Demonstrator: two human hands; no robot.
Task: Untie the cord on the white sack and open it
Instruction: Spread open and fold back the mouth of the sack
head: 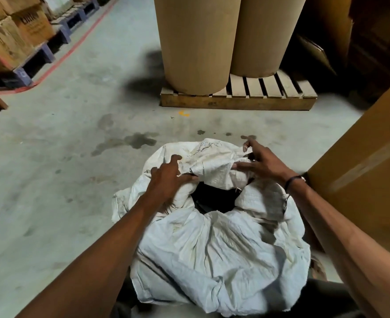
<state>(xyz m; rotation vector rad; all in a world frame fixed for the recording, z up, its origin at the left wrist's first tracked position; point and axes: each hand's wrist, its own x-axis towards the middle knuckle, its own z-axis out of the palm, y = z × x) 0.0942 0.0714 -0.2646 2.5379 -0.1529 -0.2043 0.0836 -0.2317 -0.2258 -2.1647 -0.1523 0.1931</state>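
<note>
Woven white sack, mouth partly open, cord not visible

Item: white sack (212, 244), woven plastic cloth, crumpled, standing on the concrete floor (63, 157) directly below the camera. A dark opening (212, 198) shows at its top centre, with loose folds of cloth crowding in from the far side and the right.

Hands: left hand (166, 180) lies on the left rim of the mouth, its thumb pressed along a fold at the edge of the opening, the other fingers spread and fairly straight over the cloth. Right hand (261, 161) reaches across the far right fold, fingers splayed and mostly extended, thumb laid on the cloth. Neither hand visibly pinches anything. No cord can be made out; it may be off already, or hidden in the folds.

Step in hand, judged: widening the mouth. Done well, each hand would take a firm hold of the rim itself rather than the slack cloth, and draw outward in opposite directions, then turn the far flap back so that it stops falling over the hole.

Edges and room: large cardboard box (361, 175) stands just beside the sack on the right, close to the right wrist, so little outward travel there. Wooden pallet (235, 102) with two brown paper rolls (196, 42) sits well beyond. Open floor lies to the left and ahead.
</note>
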